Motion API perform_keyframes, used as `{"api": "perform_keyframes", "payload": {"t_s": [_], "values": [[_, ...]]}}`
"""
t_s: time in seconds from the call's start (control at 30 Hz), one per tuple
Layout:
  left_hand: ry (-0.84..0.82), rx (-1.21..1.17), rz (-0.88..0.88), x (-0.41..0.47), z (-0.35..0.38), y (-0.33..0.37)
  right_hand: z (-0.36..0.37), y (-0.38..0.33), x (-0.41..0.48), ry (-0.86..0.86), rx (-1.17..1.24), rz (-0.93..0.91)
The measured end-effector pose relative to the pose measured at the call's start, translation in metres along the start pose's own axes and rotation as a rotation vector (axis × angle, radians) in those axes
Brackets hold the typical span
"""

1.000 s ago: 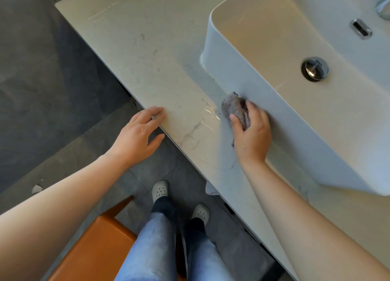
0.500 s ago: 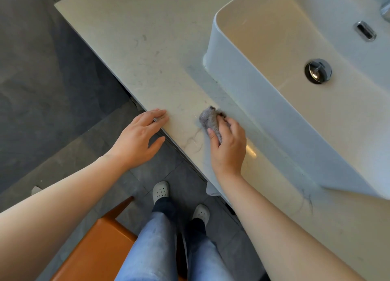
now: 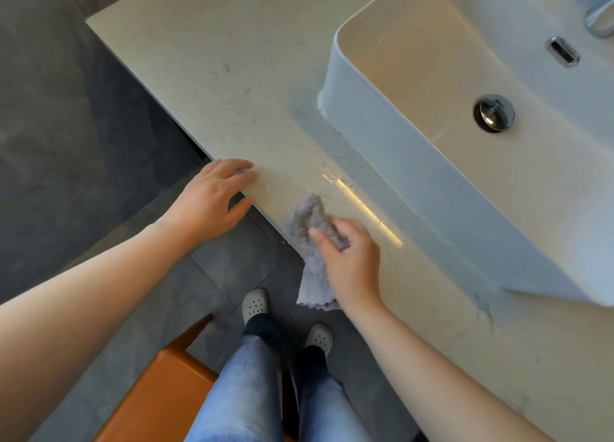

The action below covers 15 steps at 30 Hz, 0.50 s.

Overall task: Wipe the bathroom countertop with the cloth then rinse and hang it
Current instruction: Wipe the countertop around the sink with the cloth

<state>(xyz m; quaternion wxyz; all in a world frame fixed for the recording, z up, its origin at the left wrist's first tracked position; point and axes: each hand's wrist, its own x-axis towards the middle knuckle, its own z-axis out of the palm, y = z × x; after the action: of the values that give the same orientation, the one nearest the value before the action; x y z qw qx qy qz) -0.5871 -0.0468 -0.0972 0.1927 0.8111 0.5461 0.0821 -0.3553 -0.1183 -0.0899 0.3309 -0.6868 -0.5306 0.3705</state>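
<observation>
Pinching bunched cloth (image 3: 307,217) in curled fingers of right hand (image 3: 350,262), countertop (image 3: 232,76) edge beneath fingertips. Resting left hand (image 3: 212,202) flat beside, fingers straight, close together.

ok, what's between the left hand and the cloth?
Only bare countertop. The head view shows a short stretch along the front edge, nothing on it, between the left hand resting there and the cloth gripped by the right hand.

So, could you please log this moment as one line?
wiping; right hand grips grey fuzzy cloth at beige stone countertop edge; left hand rests on countertop
</observation>
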Motion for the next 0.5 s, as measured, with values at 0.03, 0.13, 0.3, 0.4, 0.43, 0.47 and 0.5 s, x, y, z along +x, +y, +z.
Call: {"api": "perform_keyframes", "payload": {"t_s": [0.03, 0.13, 0.3, 0.4, 0.43, 0.47, 0.5], "values": [[0.021, 0.003, -0.027, 0.003, -0.002, -0.002, -0.007, -0.002, 0.011, 0.065, -0.02, -0.016], [0.03, 0.028, -0.082, 0.008, -0.005, -0.009, -0.019, -0.003, 0.055, 0.257, -0.173, -0.077], [0.006, 0.043, -0.12, 0.013, -0.007, -0.023, -0.001, 0.006, 0.092, 0.292, -0.403, -0.114], [-0.001, 0.074, -0.098, 0.014, -0.007, -0.031, 0.016, 0.013, 0.084, 0.275, -0.513, -0.205], [0.0, 0.082, -0.087, 0.013, -0.007, -0.033, 0.02, 0.015, 0.082, 0.289, -0.533, -0.216], [0.0, 0.085, -0.08, 0.013, -0.007, -0.034, 0.022, 0.016, 0.082, 0.305, -0.544, -0.213], [0.0, 0.083, -0.078, 0.013, -0.007, -0.035, 0.024, 0.016, 0.082, 0.317, -0.553, -0.204]]}}
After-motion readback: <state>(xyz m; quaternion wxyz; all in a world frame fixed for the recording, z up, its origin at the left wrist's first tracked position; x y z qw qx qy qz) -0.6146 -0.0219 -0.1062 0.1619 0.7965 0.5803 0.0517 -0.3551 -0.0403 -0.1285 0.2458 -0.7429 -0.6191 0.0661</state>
